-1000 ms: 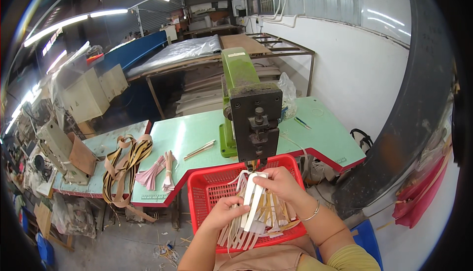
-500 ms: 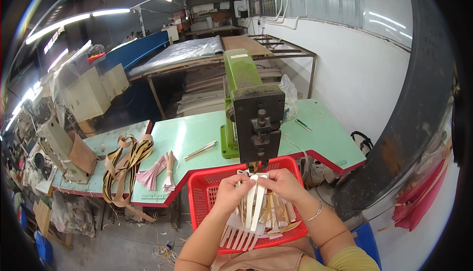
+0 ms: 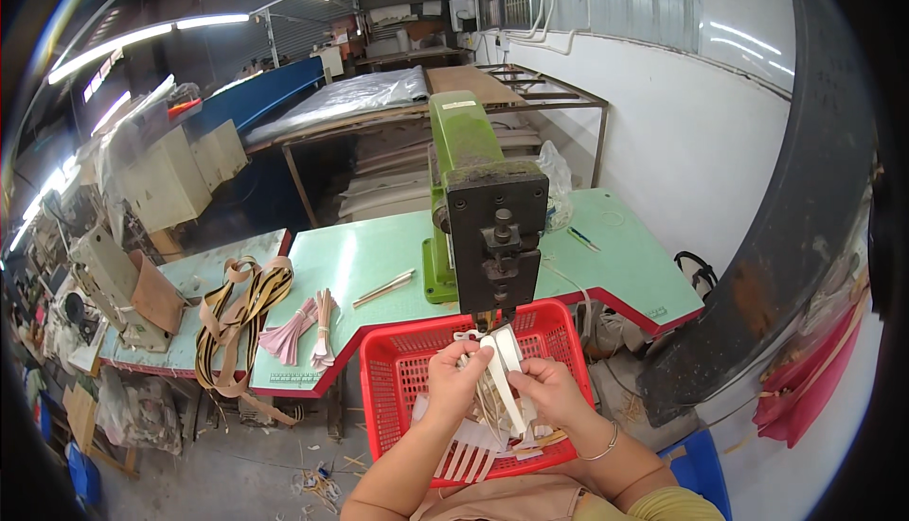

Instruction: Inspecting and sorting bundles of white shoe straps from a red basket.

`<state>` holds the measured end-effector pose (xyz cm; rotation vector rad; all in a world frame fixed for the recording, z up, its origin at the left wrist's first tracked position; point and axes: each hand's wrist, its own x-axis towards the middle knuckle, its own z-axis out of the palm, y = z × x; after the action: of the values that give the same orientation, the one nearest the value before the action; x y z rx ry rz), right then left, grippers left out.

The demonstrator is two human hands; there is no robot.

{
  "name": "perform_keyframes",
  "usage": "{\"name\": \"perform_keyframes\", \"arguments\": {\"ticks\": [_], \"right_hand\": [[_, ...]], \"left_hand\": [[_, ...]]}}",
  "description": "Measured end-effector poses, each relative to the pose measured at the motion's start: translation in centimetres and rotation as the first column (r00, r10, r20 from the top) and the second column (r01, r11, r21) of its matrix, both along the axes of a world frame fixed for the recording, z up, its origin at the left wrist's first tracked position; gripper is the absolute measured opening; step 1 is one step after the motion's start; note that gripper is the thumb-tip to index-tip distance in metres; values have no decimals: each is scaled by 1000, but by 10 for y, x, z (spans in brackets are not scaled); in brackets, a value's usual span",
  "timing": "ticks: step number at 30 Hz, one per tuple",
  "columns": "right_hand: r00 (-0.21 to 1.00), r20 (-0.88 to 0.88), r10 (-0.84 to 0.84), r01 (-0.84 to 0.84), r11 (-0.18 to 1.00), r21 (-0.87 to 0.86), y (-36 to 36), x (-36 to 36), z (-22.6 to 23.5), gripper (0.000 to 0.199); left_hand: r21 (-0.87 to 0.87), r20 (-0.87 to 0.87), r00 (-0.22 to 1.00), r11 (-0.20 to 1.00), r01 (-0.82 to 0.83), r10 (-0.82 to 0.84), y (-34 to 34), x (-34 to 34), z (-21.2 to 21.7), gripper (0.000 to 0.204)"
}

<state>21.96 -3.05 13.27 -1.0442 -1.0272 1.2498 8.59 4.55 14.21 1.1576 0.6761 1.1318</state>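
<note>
Head view showed my left hand [image 3: 457, 372] and my right hand [image 3: 549, 390] raised together just under the nose of the green machine [image 3: 481, 209], over a red plastic basket [image 3: 398, 379] with an open lattice wall. Both hands were pinching a bundle of pale straps [image 3: 502, 374]: my left fingers were curled over the upper ends, and my right thumb and fingers were closed on the side of one flat, cream-coloured strip. The straps were long, thin and limp, with rounded tips at the top reaching the dark metal head of the machine, and their lower ends fanned out into the basket against my lap. A thin metal bangle [image 3: 603, 445] circled my right wrist.

The machine had a chunky, scuffed green cast body and a black, boxy front plate with bolts and a plunger. It stood on a mint-green table [image 3: 379, 256] with a smooth top and a red edge, notched where the basket sat. To my left on that table lay a slim pale stick [image 3: 383, 287], a bunch of pink and white strips [image 3: 301, 324] tied near one end, and a heap of brown and yellow striped webbing [image 3: 241, 308] looped loosely, one tail hanging off the edge. A green pen-like tool [image 3: 582, 238] lay to the right of the machine, near a crumpled clear plastic bag [image 3: 557, 180].
</note>
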Motion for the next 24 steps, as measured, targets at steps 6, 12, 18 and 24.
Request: {"name": "perform_keyframes", "arguments": {"ticks": [6, 12, 18, 24], "right_hand": [[993, 20, -113, 113, 993, -25, -2, 4, 13, 14], [990, 47, -135, 135, 991, 12, 3, 14, 21, 14], [985, 134, -106, 100, 994, 50, 14, 26, 32, 15], [965, 244, -98, 79, 993, 87, 22, 37, 39, 18]], "left_hand": [[25, 43, 999, 1000, -4, 3, 0, 2, -7, 11], [9, 50, 999, 1000, -6, 5, -5, 5, -2, 13], [-21, 54, 999, 1000, 2, -1, -5, 5, -3, 13], [-29, 91, 996, 999, 19, -16, -6, 7, -4, 13]]}}
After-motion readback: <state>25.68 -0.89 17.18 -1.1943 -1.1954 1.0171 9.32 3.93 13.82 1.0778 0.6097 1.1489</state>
